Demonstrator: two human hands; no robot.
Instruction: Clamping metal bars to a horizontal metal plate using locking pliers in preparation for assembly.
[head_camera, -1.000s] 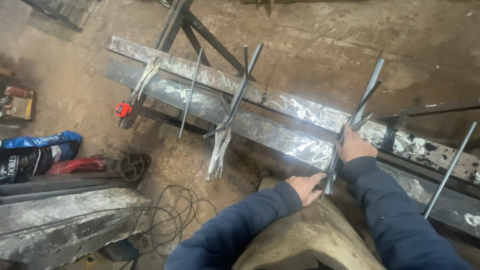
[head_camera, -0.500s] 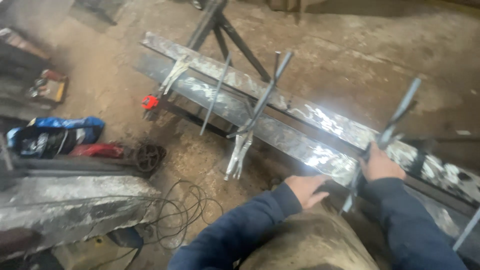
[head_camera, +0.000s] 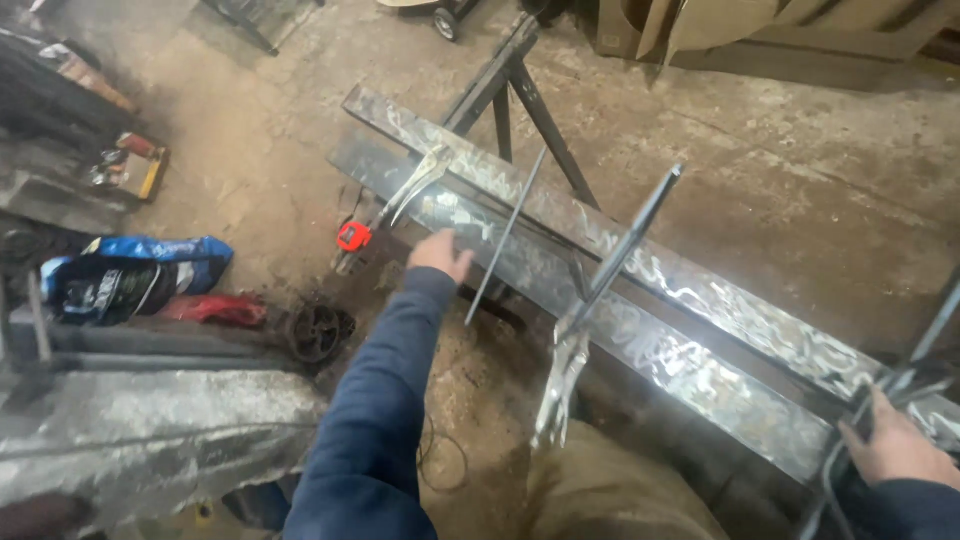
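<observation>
Dusty workshop floor lies under two long steel bars (head_camera: 640, 300) on a trestle. Left hand (head_camera: 440, 255), fingers loosely spread, touches the near bar beside a thin rod (head_camera: 505, 238). Right hand (head_camera: 893, 450) grips a clamp handle (head_camera: 905, 385) at the right end.

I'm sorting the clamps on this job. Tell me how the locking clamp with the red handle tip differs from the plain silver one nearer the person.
The red-tipped clamp sits at the far end of the steel bars; the silver clamp grips near their middle. The red-tipped clamp lies low across the bars, while the silver clamp's handles hang down off the near edge. The left hand reaches close to the red-tipped one; the right hand is far from both. Both are locking pliers clamped on the same bars.
</observation>
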